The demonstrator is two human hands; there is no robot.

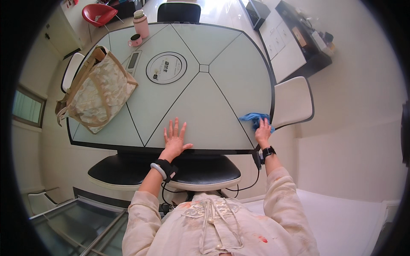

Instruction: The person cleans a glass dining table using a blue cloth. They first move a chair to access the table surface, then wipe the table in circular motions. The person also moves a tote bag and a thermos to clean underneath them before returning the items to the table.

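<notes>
My left hand [175, 140] lies spread, palm down, on the pale glass tabletop [205, 112] near its front edge, with nothing in it. At the table's right edge my right hand [263, 130] has its fingers on a crumpled blue cloth [256, 119], pressing it to the glass. The cloth is slightly blurred, and part of it is hidden under the fingers. A round printed emblem [166, 68] shows on the glass ahead of my left hand.
On the table's left are a camouflage-patterned fabric bag [101, 91], a small device with a display [133, 60], a pink mug [135, 40] and a pink bottle [141, 25]. A white chair [294, 102] stands at right; black-seated chairs [205, 171] are at the front edge.
</notes>
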